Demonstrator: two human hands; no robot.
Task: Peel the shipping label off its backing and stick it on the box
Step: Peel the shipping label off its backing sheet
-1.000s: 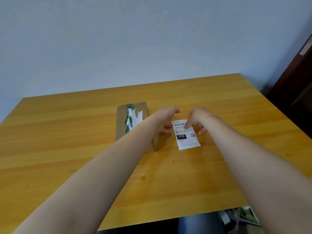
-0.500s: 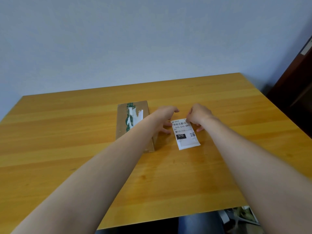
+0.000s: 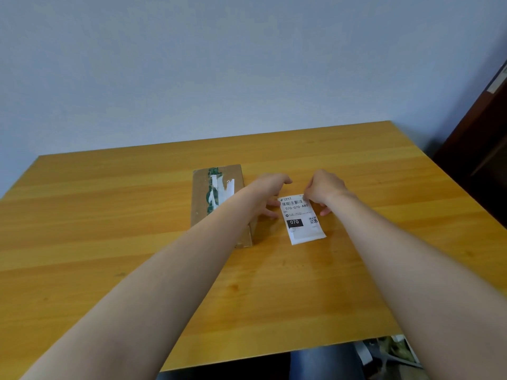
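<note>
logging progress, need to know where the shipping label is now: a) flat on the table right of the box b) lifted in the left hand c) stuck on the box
a: the shipping label lies flat on the table, right of the box and apart from it.

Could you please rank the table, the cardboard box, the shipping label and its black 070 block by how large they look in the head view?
1. table
2. cardboard box
3. shipping label
4. black 070 block
Box and label lie about equally far away, so nearness does not blur this order.
</note>
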